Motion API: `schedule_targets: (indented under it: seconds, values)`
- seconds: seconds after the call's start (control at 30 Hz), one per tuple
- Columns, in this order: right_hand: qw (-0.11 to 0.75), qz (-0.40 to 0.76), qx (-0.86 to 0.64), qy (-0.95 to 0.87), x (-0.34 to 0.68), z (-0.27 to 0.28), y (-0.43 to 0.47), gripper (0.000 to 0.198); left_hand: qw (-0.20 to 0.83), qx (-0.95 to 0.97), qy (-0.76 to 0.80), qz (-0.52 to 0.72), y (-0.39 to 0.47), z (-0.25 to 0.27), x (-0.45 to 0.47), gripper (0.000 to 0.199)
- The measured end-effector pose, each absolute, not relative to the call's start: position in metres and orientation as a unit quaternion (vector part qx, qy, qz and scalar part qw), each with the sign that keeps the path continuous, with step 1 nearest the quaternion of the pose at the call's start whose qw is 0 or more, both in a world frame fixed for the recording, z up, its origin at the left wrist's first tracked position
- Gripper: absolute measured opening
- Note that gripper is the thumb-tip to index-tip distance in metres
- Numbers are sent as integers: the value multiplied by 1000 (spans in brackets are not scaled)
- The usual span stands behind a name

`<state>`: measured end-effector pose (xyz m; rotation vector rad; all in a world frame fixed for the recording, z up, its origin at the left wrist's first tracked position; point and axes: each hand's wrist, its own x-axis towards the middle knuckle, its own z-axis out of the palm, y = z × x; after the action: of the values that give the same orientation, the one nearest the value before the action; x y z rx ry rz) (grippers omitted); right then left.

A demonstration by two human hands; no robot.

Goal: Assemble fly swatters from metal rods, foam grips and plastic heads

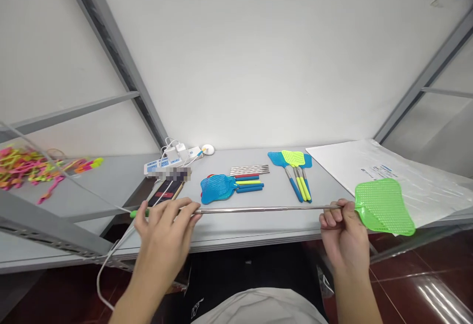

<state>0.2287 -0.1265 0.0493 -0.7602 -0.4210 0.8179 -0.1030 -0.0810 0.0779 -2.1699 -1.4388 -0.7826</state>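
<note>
Grey shelf (254, 225), beneath a green telescopic fly swatter (385, 207) held roughly level; white wrapped pack (343, 159), behind the swatter's head; left hand (166, 228), closed about the swatter's handle end, the joint hidden by its fingers; right hand (347, 235), pinching the swatter's shaft beside the head; steel rods (250, 169), behind the swatter; step probably extending or checking the shaft; next move would call for straight, in-line force.
</note>
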Motion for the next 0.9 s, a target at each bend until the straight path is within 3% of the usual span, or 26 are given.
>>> schedule_targets:
  seconds: [0.17,0.3,0.4,0.47,0.53,0.6,0.7,0.9]
  values:
    - [815,402,-348,-232,218,58,-132,26,236,-791,-433,-362,-70,99,-59,11]
    - [802,395,-355,-275,204,60,-135,24,188,-731,-483,-444,-61,113,-20,19]
    - [813,367,-356,-277,190,58,-137,25,68,-627,-466,-620,-78,87,12,35]
    - [816,362,-358,-275,180,55,-139,25,-62,-517,-427,-739,-98,56,30,32]
    - [809,368,-360,-283,171,52,-141,26,-327,-438,-373,-750,-115,30,42,20]
    - [797,384,-358,-299,162,48,-142,26,-417,-428,-343,-725,-124,17,44,20]
    - [779,419,-341,-318,150,41,-143,26,-476,-426,-317,-701,-121,21,33,42]
    - [753,439,-351,-342,154,39,-141,26,-498,-387,-313,-711,-111,38,1,42]
